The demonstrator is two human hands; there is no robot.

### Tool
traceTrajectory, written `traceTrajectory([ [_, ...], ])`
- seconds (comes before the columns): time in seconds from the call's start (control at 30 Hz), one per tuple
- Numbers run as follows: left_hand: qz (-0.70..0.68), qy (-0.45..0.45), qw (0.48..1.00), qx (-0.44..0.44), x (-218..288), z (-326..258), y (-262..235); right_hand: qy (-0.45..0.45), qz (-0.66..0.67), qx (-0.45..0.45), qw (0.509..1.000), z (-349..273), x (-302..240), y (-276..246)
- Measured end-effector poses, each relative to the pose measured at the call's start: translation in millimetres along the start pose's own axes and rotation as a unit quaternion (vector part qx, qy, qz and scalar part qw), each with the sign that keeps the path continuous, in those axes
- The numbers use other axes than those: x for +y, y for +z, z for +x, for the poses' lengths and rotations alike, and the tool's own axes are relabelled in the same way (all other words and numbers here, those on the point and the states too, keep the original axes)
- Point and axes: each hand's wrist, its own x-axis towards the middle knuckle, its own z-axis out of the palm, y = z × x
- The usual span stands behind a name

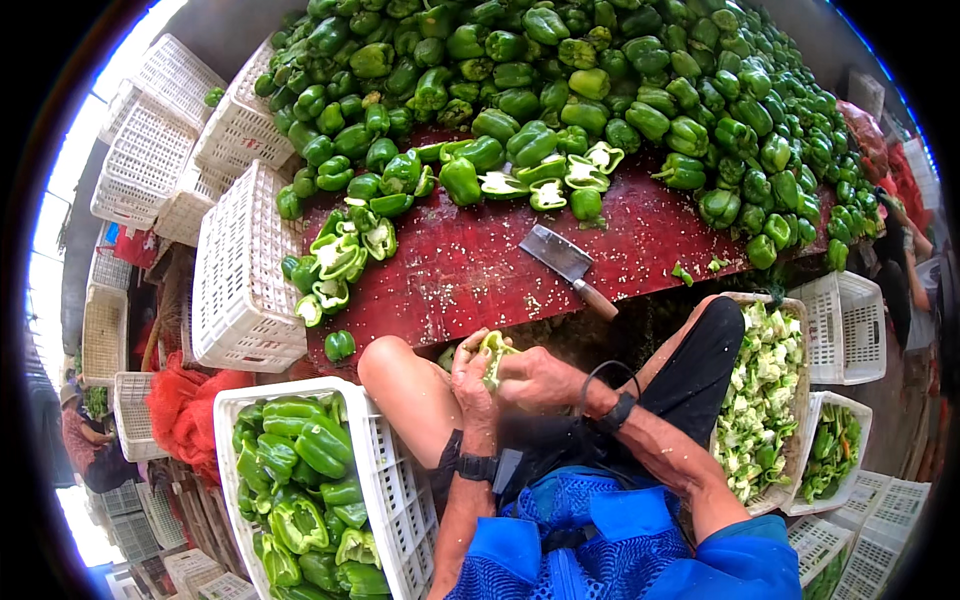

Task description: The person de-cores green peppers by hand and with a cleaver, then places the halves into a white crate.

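Both of my hands hold one halved green bell pepper [493, 354] over my lap. My left hand [470, 385] cups it from the left and my right hand [540, 378] grips it from the right. In front of me a red table [470, 270] carries a big heap of whole green peppers [560, 70] and several cut halves [545, 180]. A cleaver [572, 264] with a wooden handle lies on the table near its front edge, apart from my hands.
A white crate [380, 470] of cut pepper halves stands by my left knee. At my right a crate [765, 400] holds pale pepper cores, and a smaller crate [835, 450] holds more pieces. Stacked white crates [240, 270] line the left. Another person [90, 440] crouches far left.
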Motion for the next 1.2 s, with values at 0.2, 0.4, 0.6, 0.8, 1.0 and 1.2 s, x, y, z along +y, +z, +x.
traceTrajectory([
  [0.2, -0.143, 0.005, 0.989, 0.028, -1, 8, 1, 0.070, -0.093, -0.159, 0.980, -22, 2, -28],
  [0.4, -0.146, 0.005, 0.989, 0.028, 2, 5, -5, 0.049, -0.149, 0.050, 0.986, -56, -36, -90],
  [0.6, -0.160, -0.055, 0.985, -0.014, -4, 2, 0, 0.190, -0.617, 0.277, 0.712, -173, -71, -215],
  [0.8, -0.270, -0.036, 0.953, -0.134, -25, 2, -4, 0.082, -0.359, 0.340, 0.865, -92, -55, -106],
  [1.0, -0.040, 0.019, 0.989, -0.143, -26, -2, 0, -0.010, -0.163, 0.103, 0.981, -14, -15, 20],
  [1.2, -0.082, 0.030, 0.992, -0.090, 4, -3, 17, 0.006, -0.066, 0.092, 0.994, 9, -37, 30],
])
